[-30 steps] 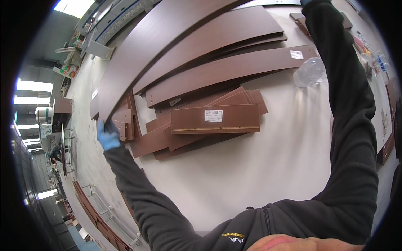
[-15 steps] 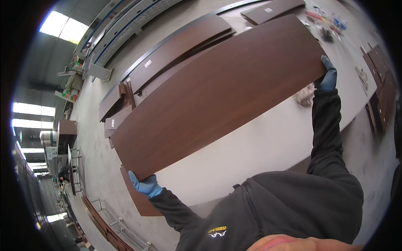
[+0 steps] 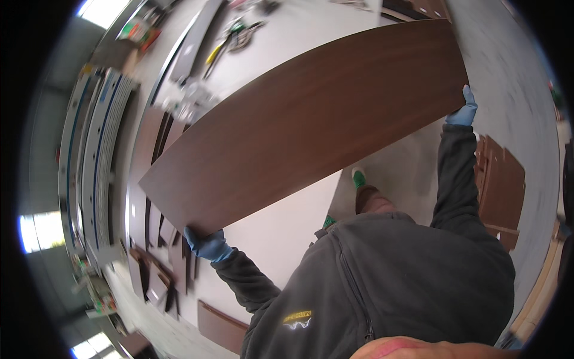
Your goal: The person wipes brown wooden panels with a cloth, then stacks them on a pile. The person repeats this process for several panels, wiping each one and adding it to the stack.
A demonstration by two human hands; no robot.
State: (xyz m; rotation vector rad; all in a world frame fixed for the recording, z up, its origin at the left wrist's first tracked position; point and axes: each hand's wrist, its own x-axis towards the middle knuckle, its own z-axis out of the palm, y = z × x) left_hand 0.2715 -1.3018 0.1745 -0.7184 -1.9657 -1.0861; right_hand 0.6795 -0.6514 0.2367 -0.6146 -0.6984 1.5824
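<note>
I hold a long dark-brown wooden panel [image 3: 305,125] lifted off the white table [image 3: 275,227], slanting from lower left to upper right. My left hand [image 3: 206,244], in a blue glove, grips its lower left corner. At the panel's far right end my right hand [image 3: 462,110], also in a blue glove, grips the edge. Both arms wear dark grey sleeves.
More brown panels [image 3: 156,149] lie along the table's left side, with smaller boards [image 3: 160,275] near the lower left. Hand tools [image 3: 230,36] are scattered at the top. A stack of brown boards [image 3: 501,191] lies on the floor at right, by my green-toed shoe [image 3: 359,178].
I have turned with the panel. The view swung from the table of boards to the table's end and the floor. Both hands keep their grip on the panel's ends.
</note>
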